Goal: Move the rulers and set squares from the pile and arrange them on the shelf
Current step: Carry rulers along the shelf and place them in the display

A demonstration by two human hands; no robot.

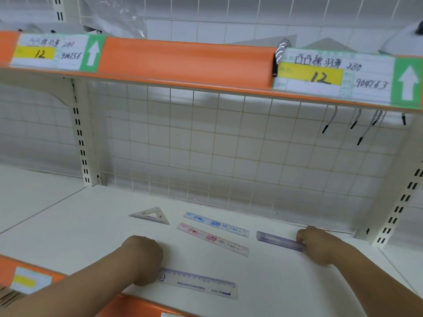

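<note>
On the white shelf (pixel 68 227) lie a clear set square (pixel 151 216), a blue patterned ruler (pixel 215 224) and, just in front of it, a pink patterned ruler (pixel 212 239). My left hand (pixel 143 257) is curled at the left end of a clear ruler with purple markings (pixel 199 283), which lies flat near the front edge. My right hand (pixel 320 244) grips the right end of a translucent purple ruler (pixel 278 240), which rests on the shelf to the right of the other rulers. The fingertips of both hands are hidden.
A wire grid panel (pixel 206 145) backs the shelf. An orange-edged upper shelf (pixel 183 62) with price labels hangs overhead. Slotted uprights stand at the left (pixel 80 138) and right (pixel 398 209). Black-tipped cords (pixel 359 140) dangle at the upper right. The orange front lip (pixel 142 305) runs below my arms.
</note>
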